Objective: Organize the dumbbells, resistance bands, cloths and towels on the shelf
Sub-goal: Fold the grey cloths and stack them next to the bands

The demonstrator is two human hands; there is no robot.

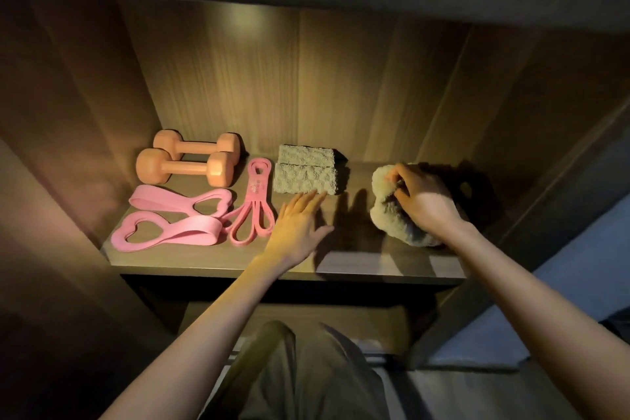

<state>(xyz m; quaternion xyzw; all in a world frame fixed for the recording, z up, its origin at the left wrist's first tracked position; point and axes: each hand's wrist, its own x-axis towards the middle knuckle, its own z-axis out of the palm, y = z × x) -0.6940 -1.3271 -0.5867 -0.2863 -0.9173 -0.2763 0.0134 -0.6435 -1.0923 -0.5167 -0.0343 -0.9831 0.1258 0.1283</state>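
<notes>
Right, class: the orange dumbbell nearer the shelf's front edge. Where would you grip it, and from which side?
Grip the thin bar between the heads of the nearer dumbbell, probably from above and the front. It lies on its side, bar running left to right and exposed on top; the second dumbbell sits close behind, blocking that side.

readable text: none | only trace: small darker print on the strap of the coral loop band [258,185], lying on the shelf [358,259] at 9 o'clock from the folded cloths [305,169] | status: too small and blurred to read
</notes>
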